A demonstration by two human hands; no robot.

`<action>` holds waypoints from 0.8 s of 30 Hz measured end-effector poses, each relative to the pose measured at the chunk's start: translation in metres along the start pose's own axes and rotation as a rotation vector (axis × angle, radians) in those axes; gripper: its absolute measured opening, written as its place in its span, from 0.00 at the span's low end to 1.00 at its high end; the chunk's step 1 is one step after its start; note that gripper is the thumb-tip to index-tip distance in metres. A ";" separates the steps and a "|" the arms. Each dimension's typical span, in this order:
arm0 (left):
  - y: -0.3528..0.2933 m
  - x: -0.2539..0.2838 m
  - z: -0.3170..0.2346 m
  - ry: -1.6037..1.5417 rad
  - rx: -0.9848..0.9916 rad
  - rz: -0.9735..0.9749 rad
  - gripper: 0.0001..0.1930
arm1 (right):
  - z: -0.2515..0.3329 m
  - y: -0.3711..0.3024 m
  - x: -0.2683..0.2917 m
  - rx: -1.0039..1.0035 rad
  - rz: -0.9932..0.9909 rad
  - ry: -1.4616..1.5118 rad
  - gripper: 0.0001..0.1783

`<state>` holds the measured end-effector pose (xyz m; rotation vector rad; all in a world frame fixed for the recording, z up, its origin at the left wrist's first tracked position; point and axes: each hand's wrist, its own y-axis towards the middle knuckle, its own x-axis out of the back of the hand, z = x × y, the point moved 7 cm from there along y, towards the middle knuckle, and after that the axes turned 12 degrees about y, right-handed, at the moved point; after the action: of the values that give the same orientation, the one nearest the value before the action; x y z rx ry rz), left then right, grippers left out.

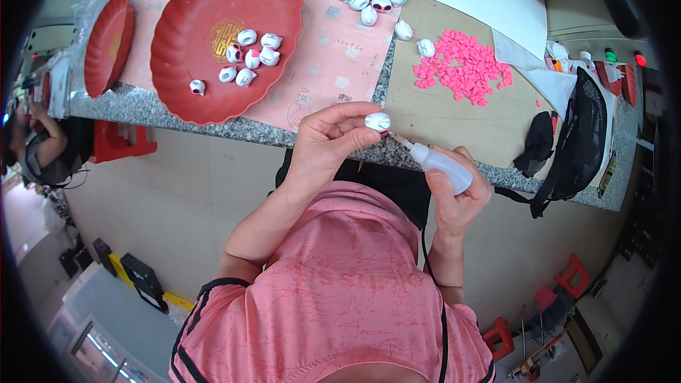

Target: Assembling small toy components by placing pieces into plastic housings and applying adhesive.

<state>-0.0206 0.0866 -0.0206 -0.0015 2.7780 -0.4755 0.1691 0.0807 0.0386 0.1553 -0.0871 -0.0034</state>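
In the head view, pinches a white piece [377, 121], at one o'clock from centre, between thumb and fingers of the left hand [326, 138]; grips a squeeze bottle [447, 170] in the closed right hand [462, 206], pointing it at the piece from four o'clock. Has pink bits [464, 65] at the piece's two o'clock, a red dish [188, 39] at ten.

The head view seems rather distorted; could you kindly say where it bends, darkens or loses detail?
Head view: black fills the corners; the speckled table's front edge bows slightly; left hand and squeeze bottle look fairly sharp; the person at far left is dim.
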 end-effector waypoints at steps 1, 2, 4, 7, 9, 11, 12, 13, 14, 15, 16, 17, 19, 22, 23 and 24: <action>0.000 0.000 0.000 0.000 0.000 0.001 0.17 | 0.000 0.000 0.000 0.004 0.002 0.005 0.18; 0.000 -0.001 0.000 -0.008 -0.005 -0.002 0.16 | 0.001 0.000 0.000 0.009 0.005 0.009 0.18; 0.000 -0.001 0.000 -0.024 -0.014 -0.006 0.16 | 0.002 0.001 0.000 0.013 0.003 0.006 0.18; 0.000 -0.001 -0.001 -0.009 -0.001 0.003 0.16 | 0.002 0.002 0.000 0.021 0.000 0.001 0.18; 0.000 0.000 -0.001 -0.002 0.005 0.008 0.16 | 0.002 0.001 0.000 -0.002 0.005 0.003 0.18; 0.000 0.000 -0.001 -0.011 0.004 0.008 0.17 | 0.000 0.000 0.001 -0.014 0.007 0.003 0.18; 0.000 0.000 -0.001 -0.015 0.004 0.008 0.17 | -0.001 0.000 0.002 -0.012 -0.006 0.007 0.18; 0.000 0.000 -0.001 -0.015 0.004 0.009 0.17 | -0.001 0.000 0.003 -0.010 -0.019 0.009 0.17; 0.000 0.000 -0.001 -0.015 0.008 0.007 0.17 | -0.002 0.000 0.004 -0.007 -0.032 0.012 0.17; 0.000 0.000 0.000 -0.016 0.013 0.005 0.17 | -0.001 0.000 0.004 -0.007 -0.032 0.012 0.17; 0.000 0.001 0.000 -0.017 0.018 0.003 0.17 | -0.001 0.000 0.004 -0.002 -0.028 0.012 0.17; 0.000 0.001 0.000 -0.017 0.018 0.004 0.17 | -0.001 0.001 0.003 0.004 -0.024 0.013 0.17; 0.000 0.000 0.000 -0.015 0.022 0.012 0.17 | 0.000 0.001 0.003 0.009 -0.020 0.013 0.17; 0.000 -0.001 0.001 -0.012 0.024 0.022 0.17 | 0.001 0.001 0.002 -0.001 -0.019 0.028 0.16; 0.000 -0.002 0.002 -0.010 0.024 0.027 0.17 | 0.001 0.001 0.002 -0.001 -0.019 0.028 0.16; 0.000 -0.002 0.002 -0.008 0.023 0.031 0.16 | 0.000 0.001 0.001 -0.004 -0.017 0.026 0.16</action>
<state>-0.0181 0.0858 -0.0216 0.0451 2.7600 -0.4987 0.1700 0.0820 0.0393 0.1521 -0.0595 -0.0185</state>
